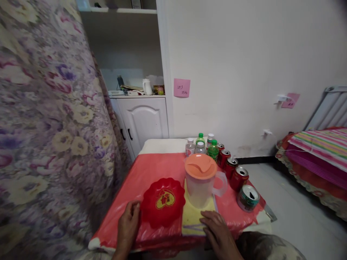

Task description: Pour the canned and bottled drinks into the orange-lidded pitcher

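Note:
My left hand point(128, 224) rests on the table to the left of a red scalloped plate point(150, 213), fingers loosely bent and nothing visible in them. A yellow and red design marks the plate's middle. My right hand point(217, 231) lies with outstretched fingers on the lower right edge of a folded yellow cloth point(191, 218). On that cloth stands a clear plastic pitcher point(199, 193), its handle pointing right and an orange lid point(201, 166) on top.
Several red cans point(239, 179) line the table's right side, with a green can point(248, 198) nearest me. Several plastic bottles point(213, 150) stand behind the pitcher. A red cover point(159, 165) spreads over the table. A floral curtain point(54, 126) hangs left; a bed point(320, 155) is right.

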A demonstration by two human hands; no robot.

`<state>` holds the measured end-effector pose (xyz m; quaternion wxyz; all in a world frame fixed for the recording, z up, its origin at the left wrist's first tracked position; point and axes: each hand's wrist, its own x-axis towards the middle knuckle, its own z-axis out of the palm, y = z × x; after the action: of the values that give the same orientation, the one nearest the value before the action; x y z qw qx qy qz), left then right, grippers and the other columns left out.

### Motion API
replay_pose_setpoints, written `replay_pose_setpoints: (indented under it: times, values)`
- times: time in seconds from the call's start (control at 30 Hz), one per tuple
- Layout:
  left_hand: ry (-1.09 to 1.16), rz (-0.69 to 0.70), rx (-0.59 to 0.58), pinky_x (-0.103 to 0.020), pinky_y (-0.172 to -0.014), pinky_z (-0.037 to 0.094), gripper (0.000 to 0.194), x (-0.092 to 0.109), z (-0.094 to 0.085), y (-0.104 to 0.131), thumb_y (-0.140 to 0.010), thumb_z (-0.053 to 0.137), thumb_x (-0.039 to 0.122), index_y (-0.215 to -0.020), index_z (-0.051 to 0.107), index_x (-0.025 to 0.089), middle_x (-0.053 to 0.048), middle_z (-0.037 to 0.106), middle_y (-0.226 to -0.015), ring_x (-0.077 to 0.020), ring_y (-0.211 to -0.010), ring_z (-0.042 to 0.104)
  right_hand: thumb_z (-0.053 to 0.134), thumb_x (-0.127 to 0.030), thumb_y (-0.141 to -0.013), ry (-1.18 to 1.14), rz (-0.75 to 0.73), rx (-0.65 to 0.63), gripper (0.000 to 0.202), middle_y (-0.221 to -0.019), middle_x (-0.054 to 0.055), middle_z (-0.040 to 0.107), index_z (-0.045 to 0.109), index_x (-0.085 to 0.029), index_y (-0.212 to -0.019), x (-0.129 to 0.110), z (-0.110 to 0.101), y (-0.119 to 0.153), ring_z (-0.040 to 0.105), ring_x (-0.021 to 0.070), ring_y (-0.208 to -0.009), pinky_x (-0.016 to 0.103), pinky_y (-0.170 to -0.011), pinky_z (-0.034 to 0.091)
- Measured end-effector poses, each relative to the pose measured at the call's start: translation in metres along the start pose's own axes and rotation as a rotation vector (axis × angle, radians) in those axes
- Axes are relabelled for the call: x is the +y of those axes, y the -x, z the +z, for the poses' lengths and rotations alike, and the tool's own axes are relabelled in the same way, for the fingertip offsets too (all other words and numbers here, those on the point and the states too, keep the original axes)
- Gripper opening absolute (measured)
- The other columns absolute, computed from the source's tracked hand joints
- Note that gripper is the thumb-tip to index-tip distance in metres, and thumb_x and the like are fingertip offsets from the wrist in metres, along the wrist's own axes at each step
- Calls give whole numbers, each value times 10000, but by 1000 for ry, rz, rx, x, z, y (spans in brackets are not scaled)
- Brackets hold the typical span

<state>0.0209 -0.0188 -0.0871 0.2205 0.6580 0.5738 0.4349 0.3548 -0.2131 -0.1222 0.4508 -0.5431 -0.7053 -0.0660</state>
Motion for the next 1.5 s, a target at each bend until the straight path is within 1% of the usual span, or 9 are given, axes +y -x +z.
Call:
replay_pose_setpoints:
  times: [0.13,0.2,0.3,0.5,0.77,1.0,1.13,1.33,1.5]
  values:
    - [0,3,3,-296,-713,562,391,1,0,1,-875,484,575,-963,661,238,-31,774,-870,-238,-795,727,583,-171,-974,-15,32,48,259,-1173,93,747,662,-267,-1201,4,-12,2,704,235,-1101,384,-908,624]
    - [-1,0,3,-298,-713,562,392,1,1,1,-881,483,574,-971,663,238,-32,775,-878,-240,-798,729,577,-154,-969,-31,54,75,254,-1133,91,749,667,-264,-1180,2,-14,-1,705,230,-1079,377,-896,626]
    - [-1,1,3,-299,-715,564,390,1,1,1,-885,481,575,-963,659,238,-35,773,-877,-241,-803,731,570,-137,-964,-57,62,92,267,-1121,92,746,664,-260,-1181,-3,-9,-7,698,230,-1078,382,-907,620]
    - [-5,11,7,-297,-718,569,389,1,1,1,-883,483,579,-958,659,239,-38,779,-877,-246,-821,738,589,-171,-964,-53,28,19,264,-1151,92,739,652,-256,-1206,-11,11,-13,694,236,-1079,400,-912,615]
    - [-5,2,11,-293,-698,568,389,3,-1,1,-867,495,575,-953,662,234,-43,781,-877,-240,-779,733,565,-210,-988,-29,6,5,292,-1209,84,738,636,-275,-1263,-11,4,-12,694,238,-1117,413,-958,595]
    - [-10,9,20,-298,-688,576,383,6,-2,0,-852,503,571,-934,669,235,-44,787,-845,-249,-771,739,565,-201,-987,-34,34,-14,272,-1210,83,736,641,-270,-1240,-10,8,-10,685,240,-1126,425,-960,592]
    - [-12,4,15,-300,-696,576,386,7,-2,1,-857,500,570,-940,674,236,-43,791,-869,-244,-762,736,579,-191,-981,-30,40,-20,274,-1207,81,738,639,-272,-1236,-8,9,-8,686,239,-1128,426,-960,594]
    - [3,5,0,-309,-719,574,398,6,-2,1,-864,483,579,-944,662,233,-45,782,-861,-251,-796,739,570,-221,-991,-41,27,4,252,-1201,89,740,654,-267,-1224,-6,9,-5,694,241,-1126,425,-963,597]
    - [13,-6,-14,-317,-703,571,416,5,-1,0,-867,480,598,-958,661,235,-44,778,-854,-259,-787,740,565,-221,-990,-38,39,23,209,-1169,89,750,672,-268,-1163,-9,5,-5,707,246,-1106,408,-937,613]
